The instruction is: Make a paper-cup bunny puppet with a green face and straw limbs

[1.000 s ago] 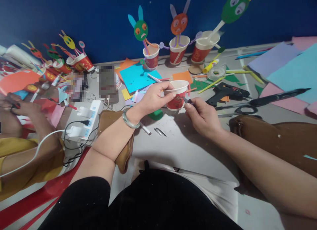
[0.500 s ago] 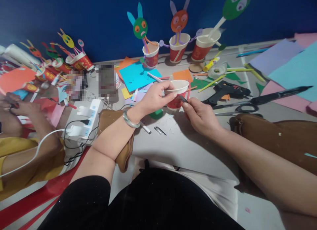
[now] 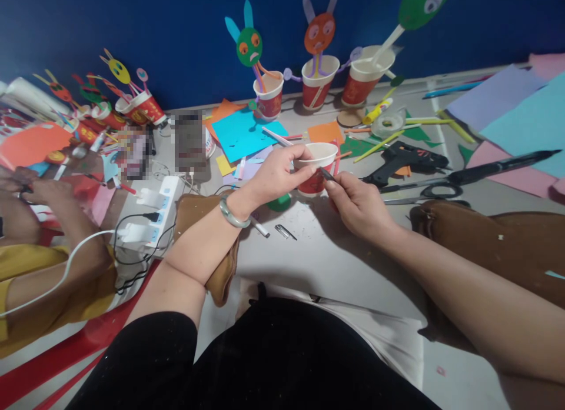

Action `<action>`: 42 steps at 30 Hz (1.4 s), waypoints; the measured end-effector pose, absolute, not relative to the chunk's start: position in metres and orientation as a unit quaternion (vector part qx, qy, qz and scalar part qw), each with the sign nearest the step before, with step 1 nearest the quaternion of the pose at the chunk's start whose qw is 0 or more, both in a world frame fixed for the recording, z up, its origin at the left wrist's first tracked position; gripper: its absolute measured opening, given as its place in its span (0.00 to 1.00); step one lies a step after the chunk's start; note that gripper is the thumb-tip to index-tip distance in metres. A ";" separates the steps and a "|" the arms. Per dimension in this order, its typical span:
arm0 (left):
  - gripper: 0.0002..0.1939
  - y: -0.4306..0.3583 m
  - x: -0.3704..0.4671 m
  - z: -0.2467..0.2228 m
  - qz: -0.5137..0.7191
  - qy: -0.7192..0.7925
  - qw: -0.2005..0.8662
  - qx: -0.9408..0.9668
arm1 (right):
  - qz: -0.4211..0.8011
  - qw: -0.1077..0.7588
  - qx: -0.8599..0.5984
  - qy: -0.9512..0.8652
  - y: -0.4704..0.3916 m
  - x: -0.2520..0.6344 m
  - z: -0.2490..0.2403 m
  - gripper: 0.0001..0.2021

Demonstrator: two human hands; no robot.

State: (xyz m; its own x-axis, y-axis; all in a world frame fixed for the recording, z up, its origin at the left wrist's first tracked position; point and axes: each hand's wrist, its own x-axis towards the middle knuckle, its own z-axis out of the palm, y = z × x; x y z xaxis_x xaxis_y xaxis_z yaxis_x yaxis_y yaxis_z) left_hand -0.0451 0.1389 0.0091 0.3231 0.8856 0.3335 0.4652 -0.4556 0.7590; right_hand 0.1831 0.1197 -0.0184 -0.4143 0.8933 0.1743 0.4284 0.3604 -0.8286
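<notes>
A red and white paper cup (image 3: 312, 183) stands upright on the table in front of me. My left hand (image 3: 285, 173) grips its rim from the left, thumb outside and fingers at the opening. In my right hand (image 3: 353, 201) is a thin dark tool (image 3: 326, 174), pinched between thumb and fingers, its tip at the cup's right side wall. What kind of tool it is cannot be made out. A green round piece (image 3: 279, 202) lies below my left wrist, and a small clear and black item (image 3: 286, 232) rests nearer me.
Behind are cups with paper figures (image 3: 318, 89) and blue paper (image 3: 245, 136). On the right lie a black glue gun (image 3: 408, 158), scissors (image 3: 441, 190) and a brown bag (image 3: 494, 239). A power strip (image 3: 164, 207) and another person's hands (image 3: 48, 192) are on the left.
My two hands keep nearly the same hold on the cup and the dark tool. The other person's hands at the left have shifted slightly.
</notes>
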 end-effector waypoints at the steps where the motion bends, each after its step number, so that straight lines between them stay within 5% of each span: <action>1: 0.09 0.139 -0.045 0.009 0.379 0.442 0.278 0.764 | 0.361 0.322 -0.434 -0.760 0.120 0.183 -0.018 0.27; 20: 0.06 0.137 -0.043 0.008 0.350 0.471 0.255 0.768 | 0.309 0.303 -0.451 -0.780 0.122 0.182 -0.017 0.18; 42: 0.06 0.142 -0.050 0.021 0.360 0.498 0.310 0.725 | 0.321 0.285 -0.437 -0.791 0.118 0.181 -0.013 0.19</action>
